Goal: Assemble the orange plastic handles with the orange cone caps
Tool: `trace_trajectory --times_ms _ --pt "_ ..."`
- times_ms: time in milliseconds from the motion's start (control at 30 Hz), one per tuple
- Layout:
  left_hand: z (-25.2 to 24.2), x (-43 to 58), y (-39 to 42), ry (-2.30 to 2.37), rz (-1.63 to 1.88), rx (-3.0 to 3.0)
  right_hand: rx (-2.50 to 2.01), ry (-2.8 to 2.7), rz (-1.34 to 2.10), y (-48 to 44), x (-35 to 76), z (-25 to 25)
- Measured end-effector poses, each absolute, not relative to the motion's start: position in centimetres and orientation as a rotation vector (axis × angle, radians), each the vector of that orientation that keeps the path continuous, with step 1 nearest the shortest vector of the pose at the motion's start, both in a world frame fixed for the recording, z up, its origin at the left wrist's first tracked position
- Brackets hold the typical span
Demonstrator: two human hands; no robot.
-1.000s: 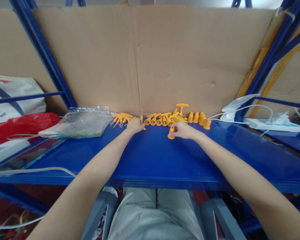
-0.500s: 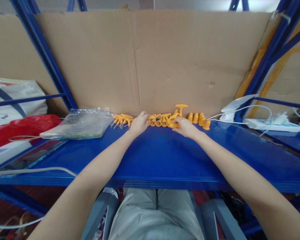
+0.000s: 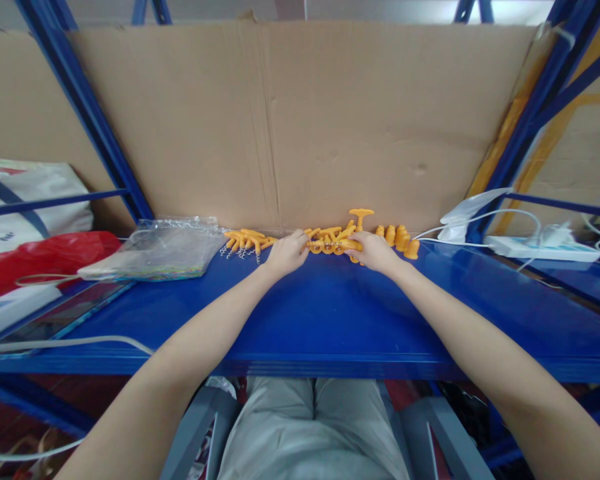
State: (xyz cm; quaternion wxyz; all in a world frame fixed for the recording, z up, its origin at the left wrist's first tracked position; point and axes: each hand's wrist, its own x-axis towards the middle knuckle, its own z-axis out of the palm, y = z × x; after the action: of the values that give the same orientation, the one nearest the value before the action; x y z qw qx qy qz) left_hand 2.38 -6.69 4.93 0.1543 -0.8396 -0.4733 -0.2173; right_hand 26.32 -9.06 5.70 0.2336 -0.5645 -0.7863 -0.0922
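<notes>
My left hand (image 3: 291, 252) is closed, its fingertips pinching a yellow-handled corkscrew whose metal spiral (image 3: 331, 245) runs sideways toward the right. Facing it, my right hand (image 3: 375, 251) is closed around a yellow plastic sleeve (image 3: 350, 245) at the spiral's other end. How far the spiral reaches into the sleeve cannot be made out. Just behind both hands lies a row of yellow corkscrew pieces (image 3: 330, 233), partly covered. Left of my left hand, several yellow T-handled corkscrews (image 3: 245, 239) lie with spirals toward me. One T-handled corkscrew (image 3: 361, 213) stands upright behind my right hand.
Several yellow bell-shaped sleeves (image 3: 400, 237) stand to the right. A clear plastic bag pack (image 3: 165, 250) lies left on the blue shelf (image 3: 325, 313). A cardboard sheet (image 3: 355, 120) closes the back. A white power strip (image 3: 545, 248) with cables sits at right, a red bag (image 3: 50, 260) far left.
My left hand has moved right, away from the corkscrew pile, bringing a corkscrew in front of the row. My right hand keeps its yellow sleeve, now meeting the spiral.
</notes>
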Motion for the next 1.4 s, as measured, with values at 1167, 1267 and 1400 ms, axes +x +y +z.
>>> trace_trajectory --times_ms 1167,1267,1400 --pt "5.0 3.1 -7.2 -1.377 -0.585 -2.414 -1.125 -2.234 -0.151 -7.7 27.1 4.5" --pt "5.0 3.5 -7.5 -1.34 -0.6 -2.436 -1.061 -2.25 -0.168 -7.8 26.7 4.3" --pt "4.7 3.6 -7.3 -1.277 -0.691 -2.487 -1.009 -2.271 -0.181 -7.8 26.5 4.2"
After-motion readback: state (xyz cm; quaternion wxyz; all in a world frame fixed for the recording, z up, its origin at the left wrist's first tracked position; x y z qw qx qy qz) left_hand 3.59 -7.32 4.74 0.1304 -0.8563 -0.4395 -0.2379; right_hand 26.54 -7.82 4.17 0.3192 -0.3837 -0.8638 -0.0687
